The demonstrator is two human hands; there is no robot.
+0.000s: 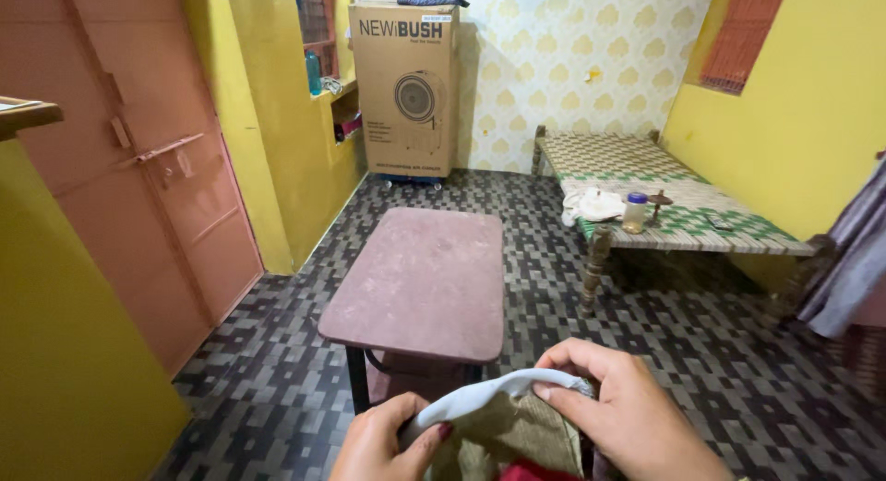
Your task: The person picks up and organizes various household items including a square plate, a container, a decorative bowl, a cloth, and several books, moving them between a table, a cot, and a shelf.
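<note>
The cloth (pixel 480 398) pinched between the hands looked soft, matt and pale grey. The table (pixel 425 278) top was dull, worn, reddish and scuffed. The big box (pixel 406 84) was plain brown cardboard. The cot (pixel 664 190) was woven.

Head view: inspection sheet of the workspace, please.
Surface: reddish-brown table, top bare.
Job's things: pale grey cloth strip stretched between both hands over olive-brown fabric; red fabric below.
Clutter: woven cot carrying white cloth, jar, small stand.
Grippers: left hand and right hand, fingers pinching the strip.
Cables: nothing seen.
Surroundings: cardboard box, pink door, yellow walls, patterned floor.
</note>
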